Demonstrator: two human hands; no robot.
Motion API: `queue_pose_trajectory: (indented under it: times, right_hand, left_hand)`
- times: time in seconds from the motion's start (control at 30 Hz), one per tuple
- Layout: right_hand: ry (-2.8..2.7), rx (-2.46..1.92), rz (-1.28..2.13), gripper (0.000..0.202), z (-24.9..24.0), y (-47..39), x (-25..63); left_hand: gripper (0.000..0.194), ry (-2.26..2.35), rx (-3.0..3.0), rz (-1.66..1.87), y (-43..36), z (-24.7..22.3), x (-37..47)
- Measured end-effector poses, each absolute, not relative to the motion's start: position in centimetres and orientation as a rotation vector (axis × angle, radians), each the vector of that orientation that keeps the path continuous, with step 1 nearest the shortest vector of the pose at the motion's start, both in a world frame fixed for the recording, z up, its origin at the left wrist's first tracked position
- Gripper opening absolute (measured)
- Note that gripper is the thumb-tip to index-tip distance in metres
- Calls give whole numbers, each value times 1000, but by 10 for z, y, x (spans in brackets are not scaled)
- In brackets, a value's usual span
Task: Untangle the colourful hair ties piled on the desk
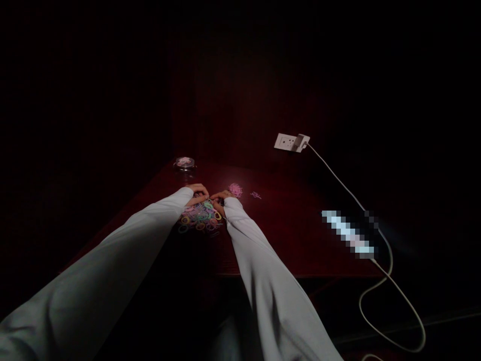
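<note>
A heap of small multicoloured hair ties (203,214) lies on the dark red table, in pink, green, yellow, purple and blue. My left hand (198,191) bends over the far left side of the heap, its fingers curled inward. From the right, my right hand (221,198) reaches to the same spot, fingers drawn together. The fingertips of both hands nearly meet above the hair ties; what they pinch is too small and dim to make out. Just beyond my right hand sits a pile of pink hair ties (235,189), with a smaller pink cluster (256,195) to its right.
A clear round container (185,164) stands at the table's far left, pink showing at its top. On the wall, a socket (287,142) holds a white charger (301,142). Its cable (338,179) runs to a blurred-out bright device (347,233) at the right edge of the table (278,240).
</note>
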State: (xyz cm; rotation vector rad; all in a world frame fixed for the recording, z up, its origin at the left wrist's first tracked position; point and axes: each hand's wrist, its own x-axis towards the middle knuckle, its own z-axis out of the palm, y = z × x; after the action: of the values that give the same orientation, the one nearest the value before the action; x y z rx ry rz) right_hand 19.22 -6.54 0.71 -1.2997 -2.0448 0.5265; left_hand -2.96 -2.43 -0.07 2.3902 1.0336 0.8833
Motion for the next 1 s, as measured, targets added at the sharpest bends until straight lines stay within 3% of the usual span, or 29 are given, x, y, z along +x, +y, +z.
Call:
queue_pose_trajectory:
  times: [1.0]
  right_hand:
    - [-2035, -1282, 502, 12, -1, -58, 193]
  left_hand:
    - [32, 1032, 2375, 872, -25, 1, -30]
